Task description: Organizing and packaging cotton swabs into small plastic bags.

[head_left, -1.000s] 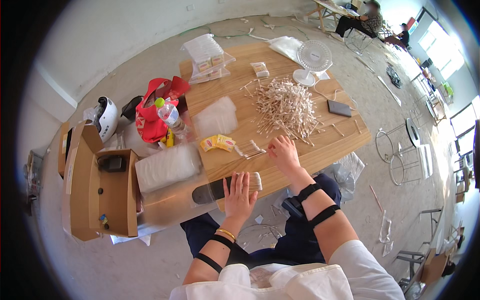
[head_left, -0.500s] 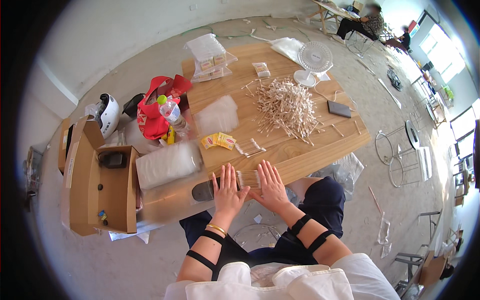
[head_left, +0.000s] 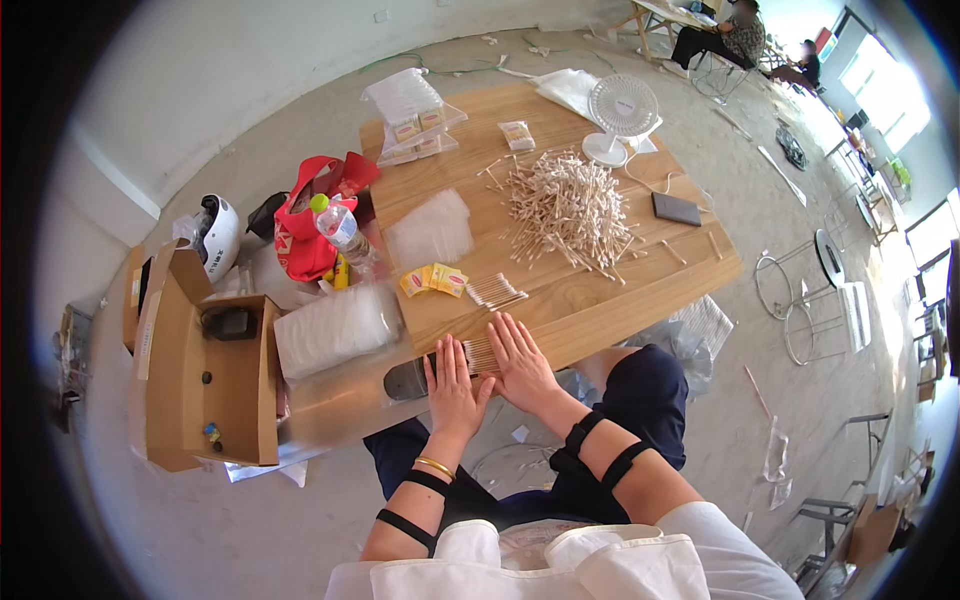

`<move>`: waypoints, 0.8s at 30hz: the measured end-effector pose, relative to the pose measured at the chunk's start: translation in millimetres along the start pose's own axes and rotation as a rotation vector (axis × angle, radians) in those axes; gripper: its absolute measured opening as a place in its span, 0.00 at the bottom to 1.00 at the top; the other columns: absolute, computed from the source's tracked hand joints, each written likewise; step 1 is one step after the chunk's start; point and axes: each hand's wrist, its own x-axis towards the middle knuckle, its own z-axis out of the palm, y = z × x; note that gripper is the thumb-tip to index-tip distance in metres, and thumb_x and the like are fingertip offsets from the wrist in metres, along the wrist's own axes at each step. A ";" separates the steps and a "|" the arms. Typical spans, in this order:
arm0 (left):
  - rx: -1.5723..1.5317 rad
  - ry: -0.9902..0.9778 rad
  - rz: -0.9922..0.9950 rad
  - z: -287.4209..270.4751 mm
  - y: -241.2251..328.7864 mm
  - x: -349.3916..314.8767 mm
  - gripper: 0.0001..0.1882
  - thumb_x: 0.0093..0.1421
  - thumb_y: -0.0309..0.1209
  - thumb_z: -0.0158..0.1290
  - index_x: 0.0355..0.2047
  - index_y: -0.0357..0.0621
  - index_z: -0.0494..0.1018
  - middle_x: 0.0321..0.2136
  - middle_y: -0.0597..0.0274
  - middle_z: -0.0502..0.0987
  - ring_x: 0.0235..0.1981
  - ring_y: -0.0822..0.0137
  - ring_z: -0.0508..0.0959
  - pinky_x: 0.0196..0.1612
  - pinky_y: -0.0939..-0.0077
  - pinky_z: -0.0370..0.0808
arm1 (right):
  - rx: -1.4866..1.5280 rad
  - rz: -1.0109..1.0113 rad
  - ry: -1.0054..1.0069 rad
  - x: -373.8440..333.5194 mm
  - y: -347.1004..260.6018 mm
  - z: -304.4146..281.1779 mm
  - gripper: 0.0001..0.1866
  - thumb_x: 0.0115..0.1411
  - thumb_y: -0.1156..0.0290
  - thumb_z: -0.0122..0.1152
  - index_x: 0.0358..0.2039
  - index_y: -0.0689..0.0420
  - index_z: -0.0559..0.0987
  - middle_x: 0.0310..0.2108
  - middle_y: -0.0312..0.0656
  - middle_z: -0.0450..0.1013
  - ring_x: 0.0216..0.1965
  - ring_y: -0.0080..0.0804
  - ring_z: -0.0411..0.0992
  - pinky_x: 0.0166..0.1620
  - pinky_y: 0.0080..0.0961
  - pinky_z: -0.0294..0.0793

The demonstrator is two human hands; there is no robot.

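Observation:
A row of cotton swabs lies side by side at the table's near edge, between my hands. My left hand rests flat at the row's left end, fingers stretched out and pointing away from me. On the other side my right hand is also flat with straight fingers, covering the right part of the row. Just beyond them lies a smaller group of swabs, beside yellow printed cards. A large loose heap of swabs sits farther back.
On the wooden table are clear plastic bags, a white fan, a dark flat box and filled packs. To the left stand a bottle, a red bag and an open cardboard box.
My right hand has slid left and slightly away from me, now hiding more of the swab row. The left hand has barely moved.

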 end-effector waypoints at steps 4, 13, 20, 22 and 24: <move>0.007 0.007 -0.023 -7.0 -5.9 -3.0 0.45 0.69 0.60 0.37 0.73 0.35 0.47 0.74 0.42 0.46 0.75 0.46 0.45 0.74 0.46 0.37 | -0.013 -0.057 -0.028 8.3 -6.2 0.8 0.45 0.64 0.47 0.53 0.70 0.68 0.55 0.74 0.56 0.47 0.76 0.46 0.42 0.76 0.40 0.40; 0.123 -0.061 -0.008 -5.9 -1.0 -0.8 0.40 0.69 0.57 0.41 0.74 0.51 0.49 0.74 0.45 0.45 0.76 0.47 0.43 0.74 0.43 0.36 | 0.259 -0.009 0.049 28.3 14.0 -9.6 0.18 0.59 0.66 0.64 0.51 0.51 0.78 0.57 0.43 0.68 0.61 0.44 0.64 0.63 0.40 0.64; 0.110 -0.073 -0.024 -3.0 -1.4 -1.1 0.40 0.67 0.55 0.45 0.74 0.51 0.50 0.74 0.44 0.45 0.75 0.46 0.43 0.74 0.42 0.36 | 0.213 0.057 0.126 57.0 12.3 -6.9 0.03 0.55 0.71 0.64 0.30 0.52 0.80 0.39 0.40 0.71 0.50 0.42 0.69 0.52 0.39 0.69; 0.105 -0.076 -0.024 -2.9 -2.3 -1.6 0.40 0.67 0.54 0.46 0.74 0.51 0.50 0.74 0.44 0.46 0.75 0.45 0.43 0.74 0.42 0.36 | 0.193 0.013 0.102 57.9 19.7 -9.0 0.03 0.55 0.71 0.64 0.30 0.52 0.80 0.39 0.40 0.72 0.49 0.42 0.69 0.51 0.39 0.69; 0.100 -0.081 -0.024 -2.6 -2.8 -2.8 0.41 0.67 0.54 0.46 0.73 0.50 0.51 0.74 0.43 0.46 0.75 0.45 0.43 0.74 0.42 0.36 | 0.174 -0.031 0.076 57.6 32.3 -15.2 0.03 0.55 0.71 0.63 0.31 0.52 0.79 0.38 0.40 0.72 0.49 0.42 0.69 0.51 0.39 0.69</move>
